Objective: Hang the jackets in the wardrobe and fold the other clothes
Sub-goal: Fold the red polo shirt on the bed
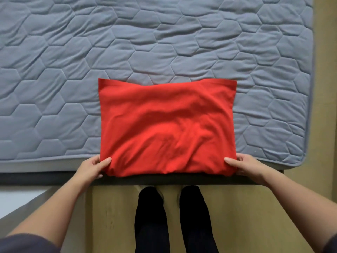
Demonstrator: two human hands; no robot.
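Note:
A red garment (166,126) lies folded into a wide rectangle on the grey quilted mattress (91,52), its near edge hanging slightly over the mattress front. My left hand (94,168) pinches the garment's near left corner, thumb on top and fingers tucked under the cloth. At the near right corner my right hand (244,165) grips it the same way. The fingers under the fabric are hidden.
The mattress's right edge runs down at the far right beside a tan wall or panel (324,88). A dark bed frame (36,178) borders the near side. My legs in dark trousers (171,216) stand on a tan floor below.

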